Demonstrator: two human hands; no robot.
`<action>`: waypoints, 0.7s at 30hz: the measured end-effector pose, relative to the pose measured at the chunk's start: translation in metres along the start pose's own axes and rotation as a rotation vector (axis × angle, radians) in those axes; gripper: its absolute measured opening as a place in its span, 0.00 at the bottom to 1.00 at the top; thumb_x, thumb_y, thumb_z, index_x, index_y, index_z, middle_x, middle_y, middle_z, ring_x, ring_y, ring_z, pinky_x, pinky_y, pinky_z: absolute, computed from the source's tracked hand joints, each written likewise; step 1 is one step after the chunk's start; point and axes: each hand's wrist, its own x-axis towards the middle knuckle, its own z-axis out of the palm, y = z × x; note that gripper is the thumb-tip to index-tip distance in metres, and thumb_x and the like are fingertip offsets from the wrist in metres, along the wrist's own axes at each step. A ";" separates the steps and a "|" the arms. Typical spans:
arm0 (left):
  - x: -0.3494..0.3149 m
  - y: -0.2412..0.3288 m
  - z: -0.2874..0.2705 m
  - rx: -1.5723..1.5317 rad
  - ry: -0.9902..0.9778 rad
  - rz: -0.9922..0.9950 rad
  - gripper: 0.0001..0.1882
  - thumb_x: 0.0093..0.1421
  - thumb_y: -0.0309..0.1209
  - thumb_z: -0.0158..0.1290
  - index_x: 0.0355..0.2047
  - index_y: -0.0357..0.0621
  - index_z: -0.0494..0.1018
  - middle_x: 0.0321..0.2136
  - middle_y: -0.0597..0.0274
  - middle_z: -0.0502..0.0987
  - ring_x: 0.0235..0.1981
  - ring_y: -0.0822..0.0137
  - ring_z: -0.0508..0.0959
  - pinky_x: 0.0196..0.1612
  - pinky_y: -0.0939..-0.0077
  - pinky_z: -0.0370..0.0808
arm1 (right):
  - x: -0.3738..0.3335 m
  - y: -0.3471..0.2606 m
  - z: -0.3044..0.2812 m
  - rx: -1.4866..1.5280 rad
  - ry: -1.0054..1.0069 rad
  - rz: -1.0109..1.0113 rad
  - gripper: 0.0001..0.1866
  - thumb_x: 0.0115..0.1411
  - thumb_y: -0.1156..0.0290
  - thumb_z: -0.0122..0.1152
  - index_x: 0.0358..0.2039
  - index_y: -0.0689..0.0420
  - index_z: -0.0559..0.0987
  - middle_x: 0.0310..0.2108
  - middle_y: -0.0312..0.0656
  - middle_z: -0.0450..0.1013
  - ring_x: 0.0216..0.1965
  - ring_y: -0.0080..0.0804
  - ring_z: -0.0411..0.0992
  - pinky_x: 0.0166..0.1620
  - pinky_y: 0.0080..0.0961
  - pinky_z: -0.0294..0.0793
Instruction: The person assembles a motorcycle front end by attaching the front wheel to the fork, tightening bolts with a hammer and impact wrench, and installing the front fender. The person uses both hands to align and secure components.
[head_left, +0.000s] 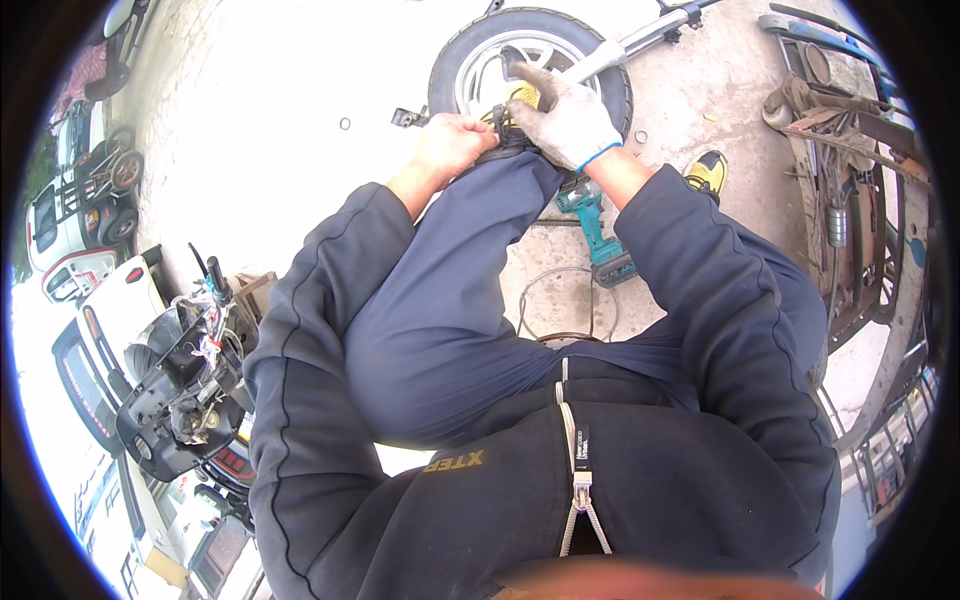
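Note:
Both hands meet over my left shoe (525, 92), a yellow and black one that rests at the wheel below the trouser cuff. My bare left hand (455, 142) is closed in a pinch at the shoe's near left side, by some dark straps or laces; what its fingertips hold is too small to make out. A whitish work glove with dirty fingertips and a blue cuff covers my right hand (568, 118). Its thumb and forefinger are apart over the shoe, and its other fingers are partly hidden. Behind lies a motorcycle wheel (445, 75) with a black tyre, a silver fork tube (610, 58) across it.
A teal cordless power tool (598, 235) lies between my legs, near a thin looped cable (525, 290). My other yellow shoe (707, 173) stands to the right. Rusty metal frames (840, 150) line the right side. A partly stripped motor scooter (165, 400) and parked vehicles (80, 220) stand left.

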 end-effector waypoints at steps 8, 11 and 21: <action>-0.007 0.017 0.005 0.094 0.009 0.014 0.10 0.59 0.33 0.66 0.36 0.40 0.87 0.27 0.65 0.85 0.29 0.76 0.80 0.38 0.76 0.77 | -0.002 -0.007 -0.004 -0.108 -0.156 -0.034 0.24 0.65 0.52 0.60 0.58 0.44 0.82 0.51 0.52 0.80 0.52 0.50 0.78 0.58 0.39 0.76; -0.008 0.016 0.004 0.129 0.020 0.045 0.09 0.59 0.33 0.65 0.35 0.41 0.87 0.27 0.65 0.85 0.29 0.76 0.79 0.37 0.76 0.77 | 0.003 -0.011 0.004 -0.265 -0.307 -0.028 0.21 0.65 0.55 0.57 0.54 0.47 0.84 0.52 0.55 0.78 0.54 0.56 0.77 0.58 0.44 0.76; -0.011 0.014 -0.005 0.257 -0.012 -0.014 0.11 0.55 0.34 0.63 0.34 0.40 0.88 0.27 0.61 0.85 0.31 0.70 0.82 0.41 0.71 0.78 | -0.004 0.008 0.002 -0.250 -0.153 0.068 0.17 0.67 0.59 0.55 0.49 0.51 0.84 0.44 0.52 0.82 0.47 0.53 0.81 0.52 0.46 0.79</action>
